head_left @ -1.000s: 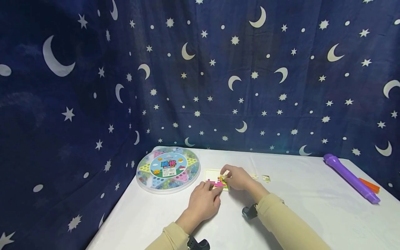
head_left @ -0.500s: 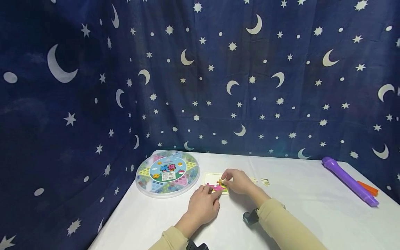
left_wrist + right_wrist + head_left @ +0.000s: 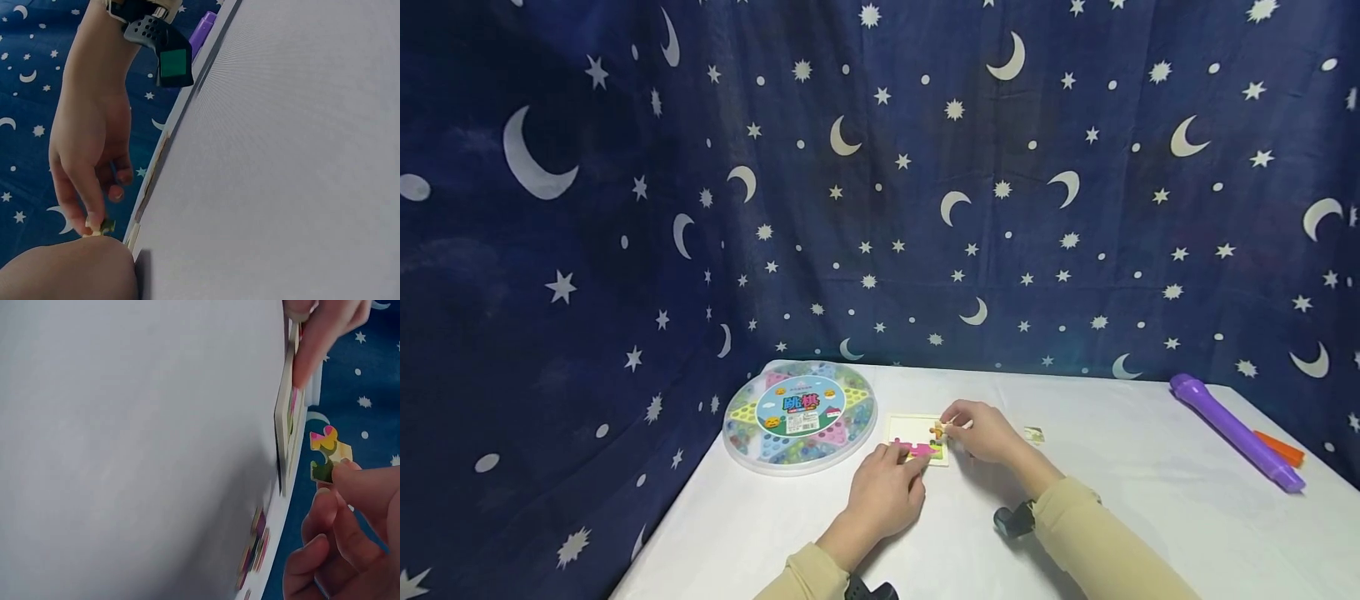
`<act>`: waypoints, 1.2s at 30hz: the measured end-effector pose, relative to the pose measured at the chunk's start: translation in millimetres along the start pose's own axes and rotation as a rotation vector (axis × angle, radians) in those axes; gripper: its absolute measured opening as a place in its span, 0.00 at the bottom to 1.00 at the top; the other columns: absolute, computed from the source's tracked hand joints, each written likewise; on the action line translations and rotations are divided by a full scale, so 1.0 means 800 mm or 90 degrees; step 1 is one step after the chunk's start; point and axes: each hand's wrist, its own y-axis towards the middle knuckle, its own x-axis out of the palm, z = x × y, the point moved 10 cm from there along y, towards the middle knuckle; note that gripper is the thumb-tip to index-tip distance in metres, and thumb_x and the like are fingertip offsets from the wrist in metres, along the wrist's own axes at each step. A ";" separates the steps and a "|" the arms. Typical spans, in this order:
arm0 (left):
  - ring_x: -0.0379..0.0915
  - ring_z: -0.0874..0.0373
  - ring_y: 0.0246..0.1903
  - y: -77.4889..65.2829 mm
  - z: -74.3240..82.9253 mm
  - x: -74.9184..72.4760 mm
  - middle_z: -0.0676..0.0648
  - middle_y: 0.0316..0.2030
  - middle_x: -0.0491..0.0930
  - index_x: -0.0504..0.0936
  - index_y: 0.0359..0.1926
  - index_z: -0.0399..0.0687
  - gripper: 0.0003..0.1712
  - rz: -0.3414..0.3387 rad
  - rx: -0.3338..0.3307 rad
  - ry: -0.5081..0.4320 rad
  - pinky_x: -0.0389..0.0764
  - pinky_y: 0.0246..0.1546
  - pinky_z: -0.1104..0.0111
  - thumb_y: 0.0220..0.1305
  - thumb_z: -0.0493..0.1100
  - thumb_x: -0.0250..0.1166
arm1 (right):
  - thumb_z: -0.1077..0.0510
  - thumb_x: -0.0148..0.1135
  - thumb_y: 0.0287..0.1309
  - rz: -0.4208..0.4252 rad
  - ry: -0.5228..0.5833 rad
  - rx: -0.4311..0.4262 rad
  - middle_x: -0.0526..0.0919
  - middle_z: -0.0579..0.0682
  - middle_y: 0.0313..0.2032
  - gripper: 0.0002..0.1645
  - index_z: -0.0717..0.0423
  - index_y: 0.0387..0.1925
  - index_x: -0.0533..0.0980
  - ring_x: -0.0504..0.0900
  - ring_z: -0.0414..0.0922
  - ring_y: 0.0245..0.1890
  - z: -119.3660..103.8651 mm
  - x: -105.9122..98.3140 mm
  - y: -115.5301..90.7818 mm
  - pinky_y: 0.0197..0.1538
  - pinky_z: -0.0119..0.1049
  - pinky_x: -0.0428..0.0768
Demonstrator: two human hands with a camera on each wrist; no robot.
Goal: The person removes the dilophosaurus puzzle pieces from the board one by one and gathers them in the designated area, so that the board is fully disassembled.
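Observation:
In the head view a small pale puzzle tray (image 3: pixel 913 416) lies on the white table. Pink and green puzzle pieces (image 3: pixel 922 450) fill part of its near side. The left hand (image 3: pixel 886 490) rests with its fingertips on these pieces and the tray's near left edge. At the tray's right side, the right hand (image 3: pixel 987 432) pinches a jigsaw piece between thumb and fingers. The right wrist view shows that jigsaw piece (image 3: pixel 329 452) held up off the tray, coloured yellow, pink, cream and dark green. Part of it is covered by the thumb.
A round Chinese checkers set (image 3: pixel 801 417) stands left of the tray. Beyond the right hand lies a loose piece (image 3: pixel 1034 434). At far right are a purple microphone-shaped stick (image 3: pixel 1236 432) and an orange object (image 3: pixel 1279 448). A starry curtain (image 3: pixel 910 208) hangs behind.
The right hand has drawn back slightly to the right with the jigsaw piece, away from the pink pieces. The left hand stays at the tray. The head view has shifted a little.

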 end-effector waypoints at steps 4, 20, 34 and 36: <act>0.76 0.52 0.53 0.000 0.000 -0.003 0.47 0.54 0.81 0.87 0.58 0.61 0.20 -0.001 -0.003 -0.008 0.78 0.52 0.57 0.66 0.49 0.61 | 0.58 0.67 0.65 -0.006 0.029 0.037 0.84 0.49 0.38 0.06 0.47 0.43 0.83 0.81 0.45 0.24 0.014 -0.008 -0.006 0.27 0.38 0.78; 0.77 0.52 0.52 -0.001 -0.001 -0.009 0.47 0.53 0.83 0.88 0.56 0.59 0.19 0.022 -0.003 -0.025 0.78 0.53 0.58 0.66 0.48 0.61 | 0.54 0.67 0.66 0.004 0.038 0.055 0.82 0.50 0.37 0.11 0.56 0.45 0.83 0.80 0.46 0.25 0.045 -0.045 -0.032 0.26 0.40 0.79; 0.77 0.51 0.52 -0.001 0.001 -0.009 0.47 0.53 0.83 0.87 0.57 0.59 0.19 0.021 -0.001 -0.026 0.79 0.52 0.58 0.66 0.49 0.62 | 0.54 0.66 0.66 0.000 0.027 0.051 0.81 0.49 0.30 0.11 0.57 0.43 0.82 0.78 0.46 0.25 0.081 -0.070 -0.055 0.29 0.41 0.75; 0.76 0.51 0.52 0.000 0.001 -0.008 0.47 0.53 0.83 0.87 0.57 0.59 0.20 0.018 -0.002 -0.027 0.79 0.52 0.58 0.67 0.49 0.62 | 0.53 0.66 0.67 -0.004 0.020 0.058 0.81 0.49 0.31 0.11 0.57 0.44 0.82 0.78 0.46 0.25 0.085 -0.075 -0.058 0.29 0.41 0.75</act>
